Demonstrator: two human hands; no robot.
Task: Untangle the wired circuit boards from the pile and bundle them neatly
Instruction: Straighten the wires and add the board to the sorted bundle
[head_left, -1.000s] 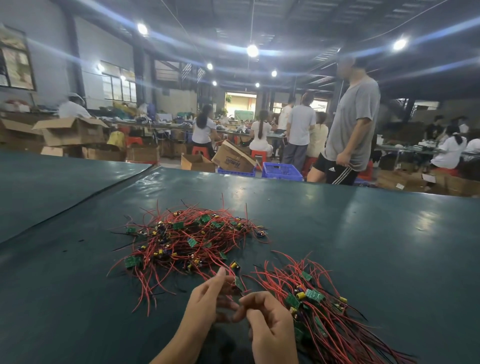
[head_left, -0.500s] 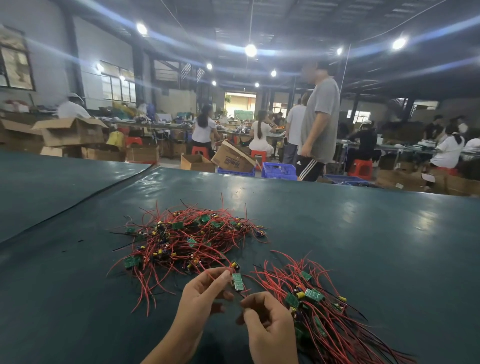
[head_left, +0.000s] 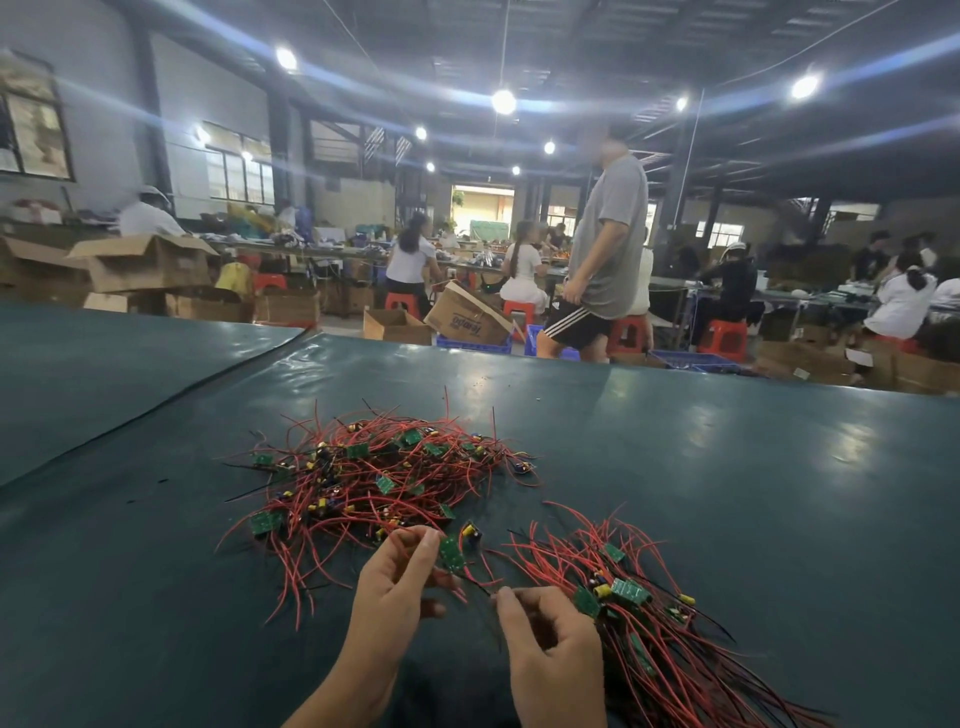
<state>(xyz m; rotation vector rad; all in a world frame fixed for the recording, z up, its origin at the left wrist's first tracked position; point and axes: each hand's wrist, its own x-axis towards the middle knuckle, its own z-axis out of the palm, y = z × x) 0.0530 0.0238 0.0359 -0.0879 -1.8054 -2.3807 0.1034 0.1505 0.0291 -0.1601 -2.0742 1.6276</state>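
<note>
The circuit board is pinched in the left hand grip, just near of the tangled pile; its wires run right and nearward to the right hand, whose grip pinches them. The sorted bundle lies on the tabletop just right of the right hand; that hand looks nearer for laying it down.

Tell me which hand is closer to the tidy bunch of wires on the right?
Right. The right hand lies just beside the tidy bundle, at its left edge. The left hand is farther left, past the wired board both hands pinch, beside the tangled pile.
</note>
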